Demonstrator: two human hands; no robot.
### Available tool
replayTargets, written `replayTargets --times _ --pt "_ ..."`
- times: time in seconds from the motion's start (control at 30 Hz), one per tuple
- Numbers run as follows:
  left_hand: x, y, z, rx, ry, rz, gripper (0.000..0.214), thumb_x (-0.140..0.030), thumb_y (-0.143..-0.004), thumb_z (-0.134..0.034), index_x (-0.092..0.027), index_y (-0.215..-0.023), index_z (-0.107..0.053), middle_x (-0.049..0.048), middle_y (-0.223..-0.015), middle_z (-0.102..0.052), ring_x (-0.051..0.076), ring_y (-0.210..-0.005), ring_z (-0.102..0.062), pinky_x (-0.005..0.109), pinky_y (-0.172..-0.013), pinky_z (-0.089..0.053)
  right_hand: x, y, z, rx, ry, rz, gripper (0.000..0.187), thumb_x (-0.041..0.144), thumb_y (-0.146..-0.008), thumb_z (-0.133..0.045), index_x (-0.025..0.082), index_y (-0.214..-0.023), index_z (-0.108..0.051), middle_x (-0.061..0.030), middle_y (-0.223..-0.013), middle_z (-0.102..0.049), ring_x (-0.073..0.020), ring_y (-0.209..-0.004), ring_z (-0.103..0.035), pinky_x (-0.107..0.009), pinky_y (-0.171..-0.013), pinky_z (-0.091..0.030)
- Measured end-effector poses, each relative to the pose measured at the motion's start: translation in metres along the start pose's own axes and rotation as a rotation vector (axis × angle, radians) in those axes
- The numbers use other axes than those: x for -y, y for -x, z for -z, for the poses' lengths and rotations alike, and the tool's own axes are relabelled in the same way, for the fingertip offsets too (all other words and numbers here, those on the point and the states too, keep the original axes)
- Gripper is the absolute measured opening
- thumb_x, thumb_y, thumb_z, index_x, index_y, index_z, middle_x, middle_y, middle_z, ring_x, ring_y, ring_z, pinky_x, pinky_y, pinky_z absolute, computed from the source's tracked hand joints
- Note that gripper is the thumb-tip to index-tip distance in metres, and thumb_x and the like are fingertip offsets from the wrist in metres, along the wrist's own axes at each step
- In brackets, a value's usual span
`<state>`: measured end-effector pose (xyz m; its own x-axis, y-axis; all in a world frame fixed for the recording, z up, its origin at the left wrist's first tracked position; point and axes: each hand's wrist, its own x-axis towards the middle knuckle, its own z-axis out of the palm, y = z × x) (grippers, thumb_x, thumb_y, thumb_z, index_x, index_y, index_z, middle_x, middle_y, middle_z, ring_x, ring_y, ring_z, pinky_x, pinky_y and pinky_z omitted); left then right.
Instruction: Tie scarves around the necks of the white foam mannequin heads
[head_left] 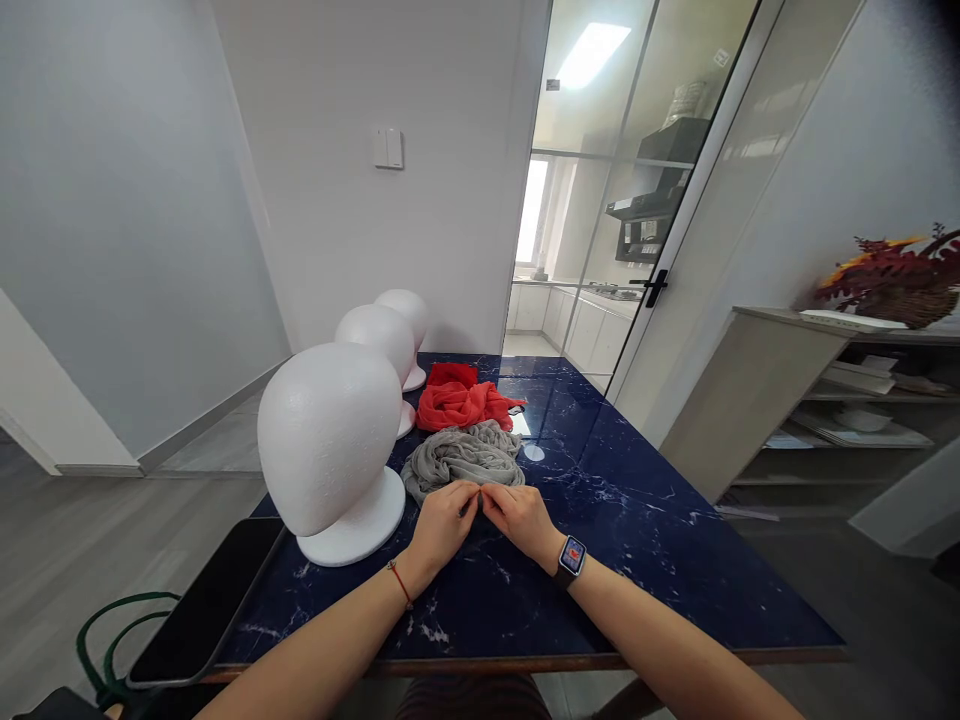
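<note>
My left hand (pixel 444 522) and my right hand (pixel 523 514) meet at the fingertips, both closed in a pinch on the near edge of a grey scarf (pixel 461 453). The scarf lies bunched in loose folds on the table, and the part between my fingers is mostly hidden. Just behind it are a crumpled coral-red scarf (pixel 461 405) and a darker red folded cloth (pixel 452 374). Left of my left hand stands a white foam head (pixel 330 430) on a round base; two more foam heads, a middle one (pixel 377 333) and a far one (pixel 406 308), line up behind it.
The dark blue marbled table (pixel 622 540) reaches toward a glass door (pixel 600 200). A black phone (pixel 210 600) with a green cord (pixel 112 630) is at the table's left edge. To the right stands a shelf unit (pixel 780 370) bearing a basket of autumn leaves (pixel 892 280).
</note>
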<state>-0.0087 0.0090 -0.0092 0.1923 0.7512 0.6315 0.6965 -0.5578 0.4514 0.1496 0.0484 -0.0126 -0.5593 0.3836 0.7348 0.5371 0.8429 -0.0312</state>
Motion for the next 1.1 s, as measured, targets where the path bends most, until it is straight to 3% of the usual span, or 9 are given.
replayTargets --times 1.1 --pt "0.0034 0.001 -0.0011 0.024 -0.107 0.017 0.015 -0.013 -0.086 -0.049 -0.017 -0.082 -0.062 0.0035 -0.081 -0.068 0.015 -0.074 -0.064 0.026 -0.07 -0.051 -0.0008 0.0029 -0.0074 0.026 -0.002 -0.003 0.022 0.018 -0.092 -0.042 0.017 -0.079 -0.06 0.0003 -0.062 -0.064 -0.0102 -0.053 -0.058 -0.023 -0.054 -0.035"
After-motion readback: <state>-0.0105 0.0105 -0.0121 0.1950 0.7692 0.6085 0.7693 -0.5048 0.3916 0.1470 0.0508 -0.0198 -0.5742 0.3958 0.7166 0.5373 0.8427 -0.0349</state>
